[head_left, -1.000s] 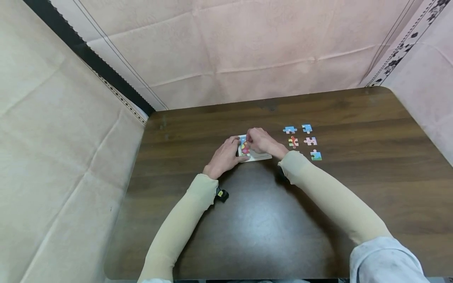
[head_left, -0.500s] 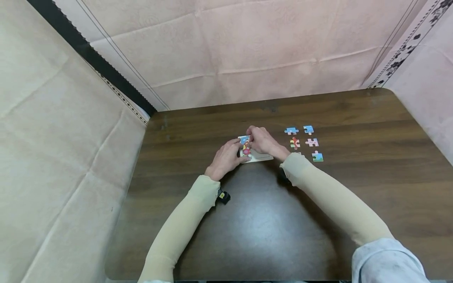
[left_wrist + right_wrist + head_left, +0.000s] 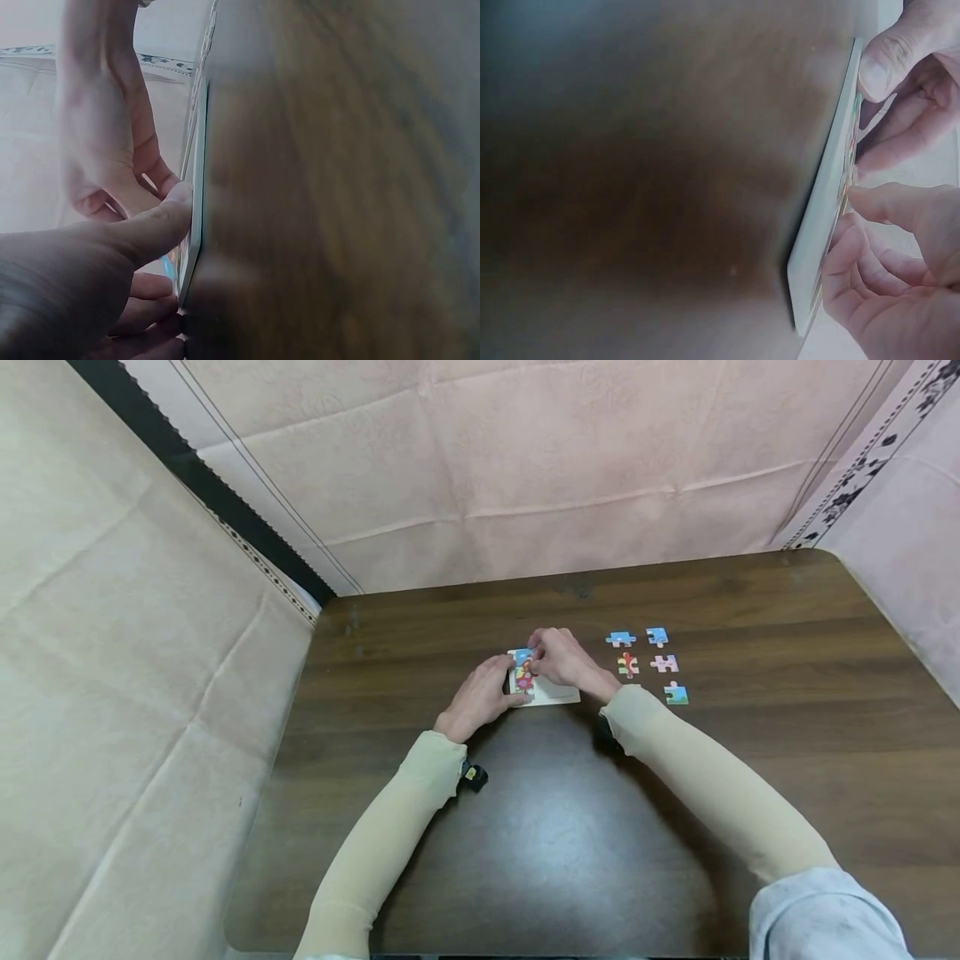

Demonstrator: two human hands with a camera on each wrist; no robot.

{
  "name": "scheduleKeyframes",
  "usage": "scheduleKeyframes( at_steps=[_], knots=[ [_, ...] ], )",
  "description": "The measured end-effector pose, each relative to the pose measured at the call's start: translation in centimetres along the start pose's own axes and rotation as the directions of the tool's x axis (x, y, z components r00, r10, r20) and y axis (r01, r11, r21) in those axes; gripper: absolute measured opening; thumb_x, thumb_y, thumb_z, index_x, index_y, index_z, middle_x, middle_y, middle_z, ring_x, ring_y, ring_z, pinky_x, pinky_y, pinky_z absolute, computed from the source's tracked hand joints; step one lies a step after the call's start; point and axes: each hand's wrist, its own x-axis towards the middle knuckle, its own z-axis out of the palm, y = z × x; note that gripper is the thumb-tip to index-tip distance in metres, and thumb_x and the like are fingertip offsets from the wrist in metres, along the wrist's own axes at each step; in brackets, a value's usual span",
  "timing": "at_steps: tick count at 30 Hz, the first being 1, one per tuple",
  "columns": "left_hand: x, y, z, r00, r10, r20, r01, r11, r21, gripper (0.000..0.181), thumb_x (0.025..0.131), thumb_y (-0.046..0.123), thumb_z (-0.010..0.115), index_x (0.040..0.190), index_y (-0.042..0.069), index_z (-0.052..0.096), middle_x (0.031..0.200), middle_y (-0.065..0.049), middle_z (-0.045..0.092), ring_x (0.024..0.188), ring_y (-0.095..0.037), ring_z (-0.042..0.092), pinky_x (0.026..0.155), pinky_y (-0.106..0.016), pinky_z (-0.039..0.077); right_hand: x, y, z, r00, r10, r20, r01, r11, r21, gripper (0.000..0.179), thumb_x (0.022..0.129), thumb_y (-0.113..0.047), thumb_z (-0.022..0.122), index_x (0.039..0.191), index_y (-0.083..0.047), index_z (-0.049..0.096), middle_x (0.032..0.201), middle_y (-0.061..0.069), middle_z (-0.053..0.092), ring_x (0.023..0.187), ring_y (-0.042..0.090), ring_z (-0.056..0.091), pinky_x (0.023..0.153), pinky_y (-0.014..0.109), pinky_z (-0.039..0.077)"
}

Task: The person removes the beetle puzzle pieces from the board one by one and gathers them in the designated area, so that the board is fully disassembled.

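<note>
A person works over a brown wooden worktop (image 3: 420,635), both hands meeting at a small white puzzle board (image 3: 557,692) that lies flat near the middle of it. The left hand (image 3: 478,695) holds the board at its left end, with the thumb along the near edge and the fingers at the far left side. The right hand (image 3: 562,658) is over the far part of the board, its fingers curled and their tips down at the coloured picture (image 3: 524,679); whether they pinch a piece cannot be told. That picture, blue at the top and red and pink below, fills the left part of the board, while the near right part shows bare white.

Five loose pieces lie in plain view on the worktop to the right, well apart from the board. The row farthest from the person has a blue piece (image 3: 621,638) and, just beside it, a second blue piece (image 3: 657,636). Nearer come a red and green piece (image 3: 627,665) and a pink piece (image 3: 664,663), and nearest of all a blue and green piece (image 3: 676,694).

Pale sleeves (image 3: 397,818) cover the forearms, and a small black device (image 3: 474,777) sits at the left wrist. Light cloth (image 3: 562,468) hangs behind the worktop, with a dark floral border (image 3: 847,497) at the right corner.
</note>
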Motion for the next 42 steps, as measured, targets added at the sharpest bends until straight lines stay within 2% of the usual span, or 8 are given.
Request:
scheduleKeyframes(
  at_steps=[3, 7, 14, 21, 27, 33, 42],
  knots=[
    [0.0, 0.1, 0.0, 0.999, -0.026, 0.023, 0.026, 1.0, 0.016, 0.073, 0.101, 0.04, 0.079, 0.157, 0.002, 0.053, 0.168, -0.017, 0.05, 0.156, -0.033, 0.05, 0.13, -0.049, 0.041, -0.3, 0.4, -0.4, 1.0, 0.001, -0.019, -0.001, 1.0, -0.011, 0.033, 0.101, -0.006, 0.072, 0.131, 0.007, 0.067, 0.118, 0.024, 0.077, 0.105, 0.035, 0.074, 0.094, 0.046, 0.061],
    [0.0, 0.2, 0.0, 0.998, -0.043, 0.038, 0.042, 0.998, 0.036, 0.073, 0.102, 0.042, 0.078, 0.158, 0.002, 0.054, 0.173, -0.016, 0.045, 0.163, -0.032, 0.041, 0.134, -0.048, 0.035, -0.8, 1.2, -1.2, 0.999, 0.013, -0.036, -0.014, 1.0, -0.026, 0.032, 0.103, -0.007, 0.072, 0.131, 0.007, 0.068, 0.116, 0.023, 0.076, 0.101, 0.034, 0.072, 0.091, 0.045, 0.059],
    [0.1, 0.1, -0.1, 0.997, -0.06, 0.043, 0.058, 0.997, 0.042, 0.074, 0.101, 0.043, 0.079, 0.158, 0.003, 0.054, 0.174, -0.015, 0.044, 0.164, -0.032, 0.039, 0.136, -0.047, 0.033, -1.6, 3.3, -3.1, 0.996, 0.063, -0.057, -0.063, 0.998, -0.011, 0.032, 0.105, -0.008, 0.069, 0.133, 0.008, 0.067, 0.113, 0.021, 0.073, 0.098, 0.03, 0.067, 0.091, 0.042, 0.055],
    [0.0, 0.2, -0.2, 0.997, -0.055, 0.047, 0.053, 0.998, 0.04, 0.075, 0.101, 0.041, 0.079, 0.159, 0.002, 0.053, 0.175, -0.015, 0.042, 0.165, -0.032, 0.037, 0.137, -0.047, 0.031, -2.5, 5.5, -5.0, 0.995, 0.065, -0.078, -0.066, 0.998, -0.007, 0.03, 0.105, -0.008, 0.068, 0.13, 0.009, 0.066, 0.111, 0.021, 0.072, 0.095, 0.029, 0.067, 0.09, 0.043, 0.054],
    [-0.2, 0.3, -0.1, 0.997, -0.051, 0.055, 0.05, 0.999, 0.017, 0.073, 0.102, 0.037, 0.078, 0.16, 0.001, 0.052, 0.176, -0.017, 0.04, 0.166, -0.033, 0.037, 0.136, -0.052, 0.032, -2.8, 7.0, -5.9, 0.995, 0.061, -0.085, -0.064, 0.997, -0.039, 0.03, 0.105, -0.007, 0.068, 0.129, 0.01, 0.066, 0.112, 0.024, 0.072, 0.096, 0.031, 0.066, 0.093, 0.046, 0.054],
    [-0.3, 0.2, 0.0, 0.997, -0.043, 0.056, 0.042, 0.999, 0.019, 0.073, 0.102, 0.038, 0.079, 0.159, 0.001, 0.052, 0.175, -0.017, 0.041, 0.164, -0.034, 0.039, 0.136, -0.048, 0.033, -2.7, 7.6, -6.0, 0.995, 0.072, -0.074, -0.076, 0.995, -0.058, 0.029, 0.105, -0.007, 0.07, 0.128, 0.011, 0.067, 0.114, 0.028, 0.072, 0.095, 0.033, 0.067, 0.092, 0.049, 0.057],
    [-0.2, 0.1, 0.0, 0.998, -0.032, 0.045, 0.03, 0.999, 0.031, 0.071, 0.101, 0.038, 0.079, 0.158, 0.002, 0.055, 0.174, -0.016, 0.043, 0.163, -0.033, 0.041, 0.135, -0.047, 0.035, -2.5, 7.2, -6.3, 0.993, 0.109, -0.039, -0.11, 0.993, -0.037, 0.03, 0.105, -0.008, 0.071, 0.129, 0.01, 0.067, 0.118, 0.029, 0.072, 0.096, 0.033, 0.066, 0.092, 0.047, 0.056]
  ],
)
